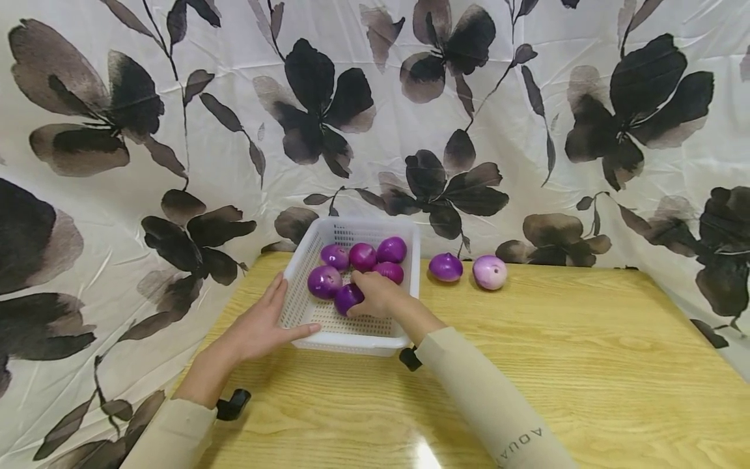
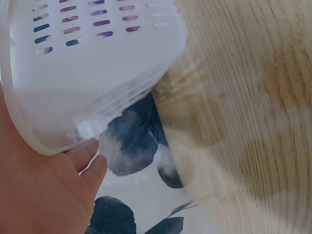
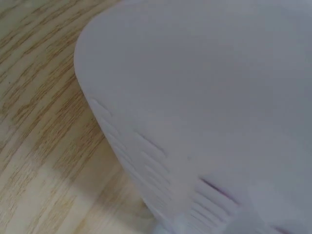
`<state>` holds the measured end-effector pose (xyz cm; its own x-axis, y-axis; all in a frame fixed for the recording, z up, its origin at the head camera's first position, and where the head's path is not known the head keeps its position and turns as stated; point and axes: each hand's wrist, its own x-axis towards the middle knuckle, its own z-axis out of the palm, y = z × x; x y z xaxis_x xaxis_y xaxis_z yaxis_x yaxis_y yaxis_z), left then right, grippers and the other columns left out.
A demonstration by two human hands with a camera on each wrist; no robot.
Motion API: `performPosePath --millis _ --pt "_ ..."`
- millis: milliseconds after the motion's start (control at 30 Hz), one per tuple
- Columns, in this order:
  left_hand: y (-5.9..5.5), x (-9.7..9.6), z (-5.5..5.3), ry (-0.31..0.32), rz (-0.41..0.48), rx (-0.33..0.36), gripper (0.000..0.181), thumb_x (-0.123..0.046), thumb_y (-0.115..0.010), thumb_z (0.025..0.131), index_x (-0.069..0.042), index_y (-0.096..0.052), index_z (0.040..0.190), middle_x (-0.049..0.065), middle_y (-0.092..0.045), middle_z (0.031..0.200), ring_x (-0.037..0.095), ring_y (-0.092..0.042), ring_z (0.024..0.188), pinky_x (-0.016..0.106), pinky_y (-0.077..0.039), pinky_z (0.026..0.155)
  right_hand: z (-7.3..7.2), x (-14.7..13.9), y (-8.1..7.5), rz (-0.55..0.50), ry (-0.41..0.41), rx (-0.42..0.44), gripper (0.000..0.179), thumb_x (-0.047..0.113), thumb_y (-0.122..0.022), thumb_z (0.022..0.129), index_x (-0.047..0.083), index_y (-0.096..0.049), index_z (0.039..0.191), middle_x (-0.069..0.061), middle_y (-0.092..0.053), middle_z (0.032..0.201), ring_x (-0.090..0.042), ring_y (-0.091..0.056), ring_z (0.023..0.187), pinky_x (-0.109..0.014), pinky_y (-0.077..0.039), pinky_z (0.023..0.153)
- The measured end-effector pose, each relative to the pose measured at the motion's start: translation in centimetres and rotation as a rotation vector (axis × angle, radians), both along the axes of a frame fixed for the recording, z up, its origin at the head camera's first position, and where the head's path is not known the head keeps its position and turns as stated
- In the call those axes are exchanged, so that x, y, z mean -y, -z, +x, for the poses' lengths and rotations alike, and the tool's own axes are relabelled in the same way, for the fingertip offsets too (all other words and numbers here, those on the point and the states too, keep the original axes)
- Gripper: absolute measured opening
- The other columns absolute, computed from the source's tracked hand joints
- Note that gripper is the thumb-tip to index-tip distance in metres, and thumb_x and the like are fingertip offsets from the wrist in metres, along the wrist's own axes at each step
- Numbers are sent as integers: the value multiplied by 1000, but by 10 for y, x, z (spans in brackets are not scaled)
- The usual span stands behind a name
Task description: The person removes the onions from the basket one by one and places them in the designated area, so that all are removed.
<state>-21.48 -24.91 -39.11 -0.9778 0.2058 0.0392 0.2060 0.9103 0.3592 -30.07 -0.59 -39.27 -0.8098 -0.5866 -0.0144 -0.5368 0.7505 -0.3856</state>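
Note:
A white perforated plastic basket [image 1: 351, 341] stands at the back of the wooden table with several purple onions [image 1: 325, 282] inside. My left hand [image 1: 258, 331] holds its near left corner, thumb over the rim and fingers along the outside wall. The left wrist view shows that hand [image 2: 44, 187] against the basket's slotted wall [image 2: 63, 78]. Inside the basket, my right hand [image 1: 379, 296] grips a red onion [image 1: 346, 300] near the front, thumb and fingers around its right side. Only the basket's outer wall [image 3: 185, 73] fills the right wrist view; the right hand is hidden there.
Two more onions, one dark purple [image 1: 446, 268] and one paler [image 1: 489, 272], lie on the table [image 1: 562, 339] right of the basket. A floral cloth [image 1: 363, 189] hangs close behind the table's back edge and along the left side.

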Motion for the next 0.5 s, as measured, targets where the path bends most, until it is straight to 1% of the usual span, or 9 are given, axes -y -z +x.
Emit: performPosePath --millis 267,500 --pt "2 1 -1 -6 11 0 125 -83 -50 68 -3 1 150 6 14 156 44 -15 138 60 -24 105 3 -5 -5 -35 -43 -68 60 43 -77 75 15 -53 122 -2 -61 114 -18 -56 108 -33 -46 93" --pt "3 0 -1 -3 25 -3 125 -82 -51 68 -4 1 150 6 14 156 44 -16 138 61 -24 105 11 -14 -13 -100 -69 -80 64 46 -76 75 13 -53 125 -2 -61 118 -18 -56 110 -35 -45 95"
